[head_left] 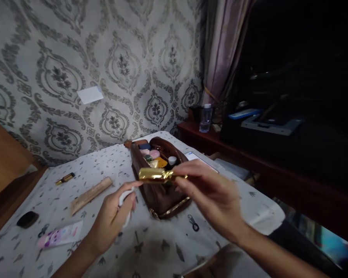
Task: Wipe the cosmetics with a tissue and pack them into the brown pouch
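A shiny gold cosmetic tube, like a lipstick (pixel 152 175), lies level between the fingers and thumb of my right hand (pixel 214 197). My left hand (pixel 113 220) is closed around a crumpled white wipe or tissue (pixel 124 196). Its index fingertip reaches the left end of the gold tube; whether it touches cannot be made out. Behind and below both hands, a brown makeup bag (pixel 159 199) sits unzipped on the bed-like surface (pixel 150 251). Inside it are several cosmetics, among them a pink round item (pixel 154 154) and a white-capped one (pixel 172 160).
To the left lie a beige tube (pixel 91 195), a pink and white tube (pixel 59 235), a dark oval item (pixel 27 219) and a small black-and-gold tube (pixel 65 178). A phone-like screen (pixel 201 160) is right of the bag. A water bottle (pixel 205 117) stands on the dark red ledge.
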Available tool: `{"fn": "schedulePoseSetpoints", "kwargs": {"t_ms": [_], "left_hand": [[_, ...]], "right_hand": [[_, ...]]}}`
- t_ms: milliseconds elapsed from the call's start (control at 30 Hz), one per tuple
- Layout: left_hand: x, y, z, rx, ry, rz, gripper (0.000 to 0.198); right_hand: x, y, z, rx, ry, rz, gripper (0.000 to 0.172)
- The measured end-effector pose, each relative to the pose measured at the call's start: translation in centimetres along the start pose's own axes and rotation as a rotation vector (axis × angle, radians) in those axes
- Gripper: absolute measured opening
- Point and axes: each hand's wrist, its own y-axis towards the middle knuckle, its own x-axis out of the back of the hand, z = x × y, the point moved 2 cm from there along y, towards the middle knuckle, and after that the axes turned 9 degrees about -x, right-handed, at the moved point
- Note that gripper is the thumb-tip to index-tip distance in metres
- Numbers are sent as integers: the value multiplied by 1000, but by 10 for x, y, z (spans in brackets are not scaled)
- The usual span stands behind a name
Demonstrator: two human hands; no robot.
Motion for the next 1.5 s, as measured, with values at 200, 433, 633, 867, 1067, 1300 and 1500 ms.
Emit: {"fn": "schedulePoseSetpoints", "kwargs": {"t_ms": [200,433,633,867,1067,1300,1500], "left_hand": [[-29,31,-13,-443,835,180,40],[-36,24,0,-553,842,106,40],[-36,14,13,-569,813,63,58],[-32,0,30,-525,829,86,65],[-33,-4,37,-442,748,97,62],[-41,8,23,-535,754,13,57],[-43,16,14,-526,705,22,47]], "right_hand": [[53,16,-18,-116,-135,-209,10],[55,18,-53,-87,-145,-61,11],[49,22,-65,-72,-121,48,16],[28,36,-65,-25,-151,372,23],[1,47,-65,-51,-93,558,23],[-10,57,-66,-44,-45,541,16],[-7,60,-57,-1,-165,562,17]]}}
